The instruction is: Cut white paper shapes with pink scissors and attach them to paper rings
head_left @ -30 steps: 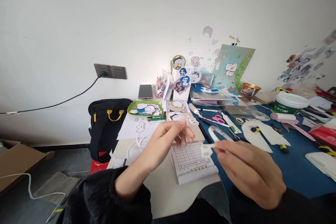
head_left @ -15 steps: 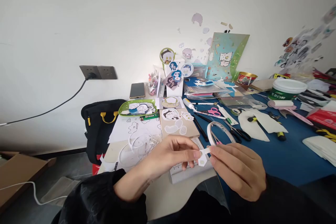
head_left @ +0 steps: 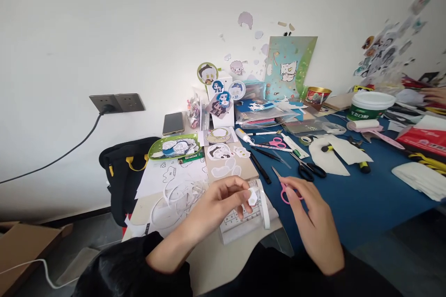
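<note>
Between the thumb and fingers of my left hand [head_left: 232, 197] is a small white paper piece [head_left: 252, 197]. A white tape strip [head_left: 265, 211] hangs in a curve just right of that hand, over a printed sheet [head_left: 240, 222]. My right hand [head_left: 311, 220] reaches onto pink-handled scissors [head_left: 285, 193] lying on the blue mat, with its fingertips at the handles. The blades point away toward the upper left. Whether the fingers grip the handles is hard to make out.
Curled white strips [head_left: 177, 204] lie left of my left hand. Black scissors [head_left: 306, 168], a black pen [head_left: 260, 166] and white cloth pieces [head_left: 329, 155] lie beyond my right hand. A green tray [head_left: 153, 148] holds cutouts. Another person's hand [head_left: 435, 96] shows at far right.
My right hand has let go of the paper piece and tape and moved right to the pink scissors. The tape now hangs down near my left hand. The view has shifted slightly.
</note>
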Demonstrator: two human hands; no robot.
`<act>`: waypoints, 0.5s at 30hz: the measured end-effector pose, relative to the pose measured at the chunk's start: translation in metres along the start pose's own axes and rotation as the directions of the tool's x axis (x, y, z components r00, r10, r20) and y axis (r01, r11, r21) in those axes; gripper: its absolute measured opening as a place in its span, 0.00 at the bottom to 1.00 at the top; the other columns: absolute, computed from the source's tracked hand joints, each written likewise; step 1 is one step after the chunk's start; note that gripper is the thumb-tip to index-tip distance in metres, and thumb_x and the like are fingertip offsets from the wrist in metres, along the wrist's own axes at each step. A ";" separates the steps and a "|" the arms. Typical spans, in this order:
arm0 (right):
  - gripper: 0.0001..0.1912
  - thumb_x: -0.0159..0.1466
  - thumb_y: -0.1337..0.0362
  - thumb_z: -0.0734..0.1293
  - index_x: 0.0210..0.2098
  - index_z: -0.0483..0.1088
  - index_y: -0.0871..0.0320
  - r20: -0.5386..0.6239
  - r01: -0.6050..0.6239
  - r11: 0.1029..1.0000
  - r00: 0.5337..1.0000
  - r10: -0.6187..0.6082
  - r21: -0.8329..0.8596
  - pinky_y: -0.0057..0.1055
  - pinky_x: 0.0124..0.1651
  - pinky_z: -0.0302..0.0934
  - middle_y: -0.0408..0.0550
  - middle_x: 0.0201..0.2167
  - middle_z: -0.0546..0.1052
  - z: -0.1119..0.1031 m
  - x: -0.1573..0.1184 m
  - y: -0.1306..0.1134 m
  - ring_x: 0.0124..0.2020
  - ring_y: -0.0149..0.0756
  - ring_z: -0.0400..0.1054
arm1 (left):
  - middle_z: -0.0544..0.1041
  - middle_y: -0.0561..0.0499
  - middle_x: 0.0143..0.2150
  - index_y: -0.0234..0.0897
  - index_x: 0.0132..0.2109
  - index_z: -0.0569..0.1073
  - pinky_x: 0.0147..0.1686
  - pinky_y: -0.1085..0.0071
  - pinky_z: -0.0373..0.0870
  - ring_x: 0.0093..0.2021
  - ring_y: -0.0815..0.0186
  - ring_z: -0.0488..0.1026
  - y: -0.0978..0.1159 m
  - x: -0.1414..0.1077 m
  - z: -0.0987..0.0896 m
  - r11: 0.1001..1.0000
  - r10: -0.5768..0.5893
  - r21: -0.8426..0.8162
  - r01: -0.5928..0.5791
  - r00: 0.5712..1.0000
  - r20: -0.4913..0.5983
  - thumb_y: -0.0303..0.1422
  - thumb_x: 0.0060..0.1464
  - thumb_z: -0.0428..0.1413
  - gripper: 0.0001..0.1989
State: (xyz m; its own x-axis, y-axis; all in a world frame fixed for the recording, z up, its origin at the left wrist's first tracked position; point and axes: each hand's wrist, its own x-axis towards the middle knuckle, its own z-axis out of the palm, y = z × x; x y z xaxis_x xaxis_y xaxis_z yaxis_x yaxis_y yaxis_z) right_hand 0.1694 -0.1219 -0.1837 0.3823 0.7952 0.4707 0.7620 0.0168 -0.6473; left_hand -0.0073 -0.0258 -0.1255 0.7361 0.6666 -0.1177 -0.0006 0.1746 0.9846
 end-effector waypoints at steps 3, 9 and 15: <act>0.14 0.65 0.61 0.59 0.42 0.74 0.60 0.138 0.096 0.926 0.989 -0.048 -0.365 0.48 0.40 0.68 0.57 0.43 0.75 -0.009 0.020 0.025 0.45 0.53 0.68 | 0.73 0.54 0.23 0.35 0.31 0.71 0.29 0.73 0.64 0.24 0.71 0.67 0.000 -0.001 0.001 1.000 -0.009 0.027 0.009 1.000 0.005 0.37 0.52 0.58 0.10; 0.10 0.59 0.66 0.62 0.29 0.76 0.58 0.233 0.202 0.830 0.968 -0.090 -0.520 0.37 0.25 0.65 0.55 0.32 0.76 -0.004 0.031 0.039 0.32 0.47 0.71 | 0.72 0.53 0.24 0.36 0.31 0.71 0.30 0.72 0.65 0.26 0.68 0.68 -0.001 -0.001 0.002 0.991 0.091 0.097 -0.089 0.996 -0.023 0.39 0.54 0.57 0.10; 0.05 0.55 0.62 0.66 0.31 0.70 0.54 0.205 -0.072 0.958 0.970 0.132 -0.278 0.31 0.20 0.58 0.45 0.23 0.75 -0.018 0.033 0.024 0.21 0.39 0.70 | 0.70 0.54 0.28 0.36 0.33 0.72 0.31 0.72 0.66 0.28 0.69 0.68 -0.002 -0.003 0.002 0.975 0.180 0.148 -0.168 0.981 -0.075 0.36 0.55 0.57 0.08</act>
State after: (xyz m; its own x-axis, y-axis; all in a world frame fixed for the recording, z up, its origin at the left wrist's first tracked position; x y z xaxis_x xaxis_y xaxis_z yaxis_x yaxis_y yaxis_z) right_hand 0.2096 -0.1062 -0.1735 0.3644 0.8977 0.2478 0.8476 -0.2095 -0.4875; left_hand -0.0087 -0.0296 -0.1269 0.6708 0.7398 0.0522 -0.0237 -0.0490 0.9985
